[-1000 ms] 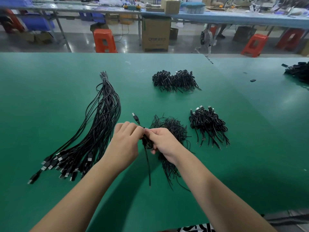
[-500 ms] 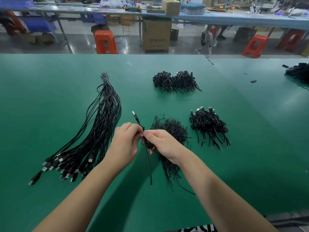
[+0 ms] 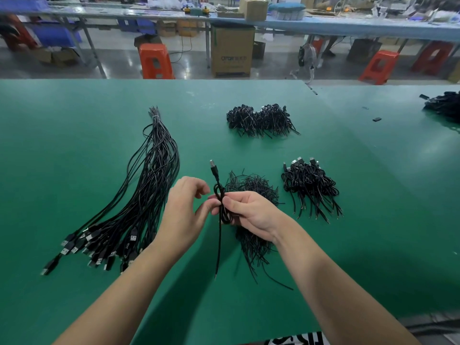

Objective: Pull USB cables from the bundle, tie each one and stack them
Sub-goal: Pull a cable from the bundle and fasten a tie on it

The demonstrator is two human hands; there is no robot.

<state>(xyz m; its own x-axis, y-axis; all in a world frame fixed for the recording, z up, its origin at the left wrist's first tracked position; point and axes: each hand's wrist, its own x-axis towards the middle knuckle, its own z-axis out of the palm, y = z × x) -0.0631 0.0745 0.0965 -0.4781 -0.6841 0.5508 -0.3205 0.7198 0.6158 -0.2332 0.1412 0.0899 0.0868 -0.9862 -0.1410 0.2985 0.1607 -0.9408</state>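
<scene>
Right hand (image 3: 249,211) pinches the cable (image 3: 219,195) at the crossing of its loops, thumb on top, fingers curled under; plug end sticks up toward the far edge, bare tail hangs down toward the near edge, its tip close over the table (image 3: 74,145). Left hand (image 3: 185,215) sits just beside it, fingers loosely curled; fingertips look to be touching the loop, but I can't tell if they actually pinch it. Knot looks formed but slack, so the step in hand is probably cinching. To do it well: keep the right pinch on the crossing so the loops don't spring open, take the free tail with the left, pull steadily along the cable's axis, not sideways, and stop once the coil holds shape; overtightening kinks thin wire. Keep the plug clear of the loop so it doesn't snag. Bundle (image 3: 139,195) of loose cables lies left of centre, plugs fanned toward the near-left corner. Tie pile (image 3: 251,188) is under the right hand. Tied stack (image 3: 308,185) sits to the right; a 2nd stack (image 3: 261,119) lies toward the far edge. Drop the finished one on the near stack, plug aligned with the others.
</scene>
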